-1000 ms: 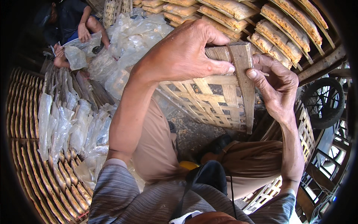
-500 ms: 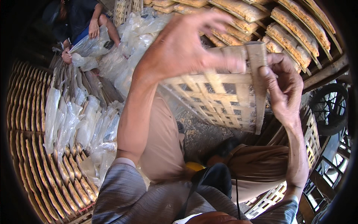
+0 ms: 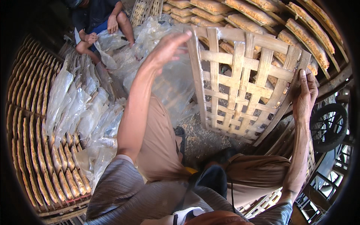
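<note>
The right hand (image 3: pixel 305 92) pinches the right edge of a pale rectangular woven-bamboo rack (image 3: pixel 257 90). The left hand (image 3: pixel 165 52), loosely open, is at the rack's far left corner.

Blurred, covered, cut off
The left hand (image 3: pixel 162 52) is blurred; some fingers of the right hand (image 3: pixel 305 95) hide behind the woven frame (image 3: pixel 237 63); the top edge crops a co-worker (image 3: pixel 95 17).

Dk flr (image 3: pixel 192 154) w/ pale bits (image 3: pixel 205 137)
</note>
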Motion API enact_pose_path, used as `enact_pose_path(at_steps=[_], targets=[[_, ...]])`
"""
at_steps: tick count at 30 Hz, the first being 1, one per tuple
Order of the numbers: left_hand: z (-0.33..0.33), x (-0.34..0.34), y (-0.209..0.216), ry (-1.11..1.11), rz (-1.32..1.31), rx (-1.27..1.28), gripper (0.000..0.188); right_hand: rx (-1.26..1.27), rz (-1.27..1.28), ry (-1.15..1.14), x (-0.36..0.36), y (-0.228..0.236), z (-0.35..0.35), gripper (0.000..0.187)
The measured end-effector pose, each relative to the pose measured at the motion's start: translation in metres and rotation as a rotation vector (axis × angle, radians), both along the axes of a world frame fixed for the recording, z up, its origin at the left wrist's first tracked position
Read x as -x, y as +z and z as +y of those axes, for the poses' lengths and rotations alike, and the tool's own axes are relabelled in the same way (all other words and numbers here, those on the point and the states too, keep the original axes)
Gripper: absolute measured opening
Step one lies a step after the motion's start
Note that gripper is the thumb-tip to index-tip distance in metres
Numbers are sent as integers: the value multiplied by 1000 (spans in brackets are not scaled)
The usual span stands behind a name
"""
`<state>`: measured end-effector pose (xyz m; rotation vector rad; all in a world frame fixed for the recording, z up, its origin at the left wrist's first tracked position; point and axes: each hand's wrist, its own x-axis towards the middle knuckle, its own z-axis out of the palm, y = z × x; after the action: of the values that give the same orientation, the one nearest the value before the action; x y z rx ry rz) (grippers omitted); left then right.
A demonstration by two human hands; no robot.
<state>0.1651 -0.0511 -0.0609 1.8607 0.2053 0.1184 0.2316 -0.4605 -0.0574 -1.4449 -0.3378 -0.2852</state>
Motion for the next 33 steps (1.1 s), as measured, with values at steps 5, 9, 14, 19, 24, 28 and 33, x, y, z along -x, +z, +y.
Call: enact_pose_path(at_steps=[5,9,14,19,24,28,33], targets=[[-50,-7,-3,-105,-276,406,54,-84,34,40,-8,5,-39,29],[-73,-4,-6,-34,-500,437,51,760,-707,-638,20,45,-5,66],[-86,13,0,-64,-509,354,51,1049,-950,-308,44,79,67,58],[-95,18,3,-71,-548,369,50,898,-762,-107,31,93,86,33],[-91,25,5,-69,-530,325,48,911,-626,-49,42,104,93,24],[-90,25,3,-81,-525,324,47,779,-554,23,33,93,93,20],[-96,26,5,-70,-508,322,46,790,-690,-75,25,82,89,15]])
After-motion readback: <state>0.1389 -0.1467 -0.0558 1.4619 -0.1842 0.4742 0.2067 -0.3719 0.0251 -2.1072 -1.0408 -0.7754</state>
